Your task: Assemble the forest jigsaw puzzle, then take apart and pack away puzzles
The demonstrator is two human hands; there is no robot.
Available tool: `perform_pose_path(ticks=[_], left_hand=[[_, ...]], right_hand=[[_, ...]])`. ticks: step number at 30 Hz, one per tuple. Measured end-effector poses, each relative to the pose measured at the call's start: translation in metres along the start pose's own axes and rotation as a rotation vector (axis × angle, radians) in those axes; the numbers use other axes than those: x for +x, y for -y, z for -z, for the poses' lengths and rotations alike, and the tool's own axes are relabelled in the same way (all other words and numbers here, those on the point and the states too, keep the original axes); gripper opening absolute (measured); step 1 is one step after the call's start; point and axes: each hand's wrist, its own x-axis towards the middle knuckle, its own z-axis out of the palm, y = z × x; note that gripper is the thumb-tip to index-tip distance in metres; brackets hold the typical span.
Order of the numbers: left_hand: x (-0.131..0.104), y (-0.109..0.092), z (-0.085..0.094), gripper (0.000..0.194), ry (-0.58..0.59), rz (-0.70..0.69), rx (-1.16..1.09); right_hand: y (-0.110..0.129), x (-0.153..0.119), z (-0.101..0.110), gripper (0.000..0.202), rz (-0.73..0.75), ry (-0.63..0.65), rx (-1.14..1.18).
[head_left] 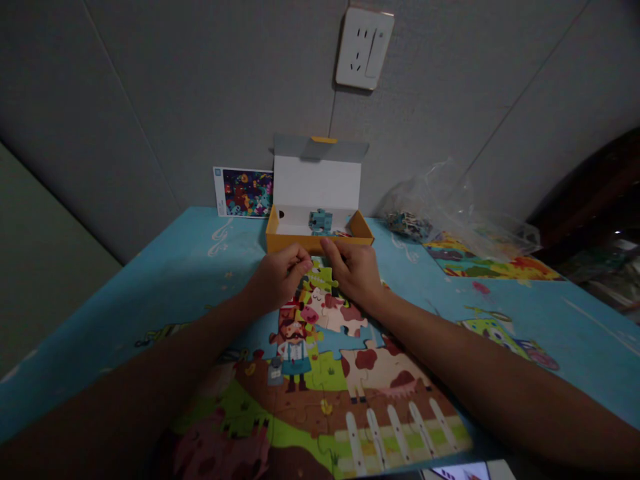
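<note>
At the far end of a partly joined jigsaw puzzle, my two hands are close together. My left hand has thumb and forefinger pinched at a green puzzle piece. My right hand lies on the right of that piece, its thumb stretched forward and its other fingers curled down, mostly hidden; what they grip does not show. Nearer me, joined pieces show a farmer, a cow and a white fence. A gap showing the blue tablecloth lies below the cow's-head pieces.
An open yellow box behind my hands holds loose pieces. A picture card leans at its left. To the right are a clear plastic bag with pieces and a colourful sheet. A device's lit edge shows at the bottom.
</note>
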Motion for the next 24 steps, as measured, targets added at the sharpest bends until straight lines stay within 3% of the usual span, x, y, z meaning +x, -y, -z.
perform_pose_path(ticks=[7,12,15,18,21,24], left_hand=[[0.003,0.004,0.003,0.012,-0.114,0.039,0.037],[0.006,0.009,0.005,0.014,-0.204,0.052,0.061],[0.004,0.004,0.000,0.016,-0.124,0.122,-0.086],[0.001,-0.004,-0.006,0.021,0.029,0.198,-0.324],[0.000,-0.008,-0.009,0.028,0.106,0.215,-0.481],[0.001,-0.007,-0.008,0.032,0.171,0.221,-0.543]], right_hand=[[-0.008,0.003,-0.004,0.048,-0.077,-0.115,0.129],[-0.009,0.006,-0.004,0.033,-0.074,-0.279,0.130],[-0.002,0.002,-0.003,0.019,0.135,-0.335,0.122],[0.008,-0.003,-0.005,0.016,0.302,-0.284,0.116],[0.013,-0.005,-0.007,0.017,0.303,-0.188,0.113],[0.011,-0.004,-0.010,0.014,0.203,-0.143,0.110]])
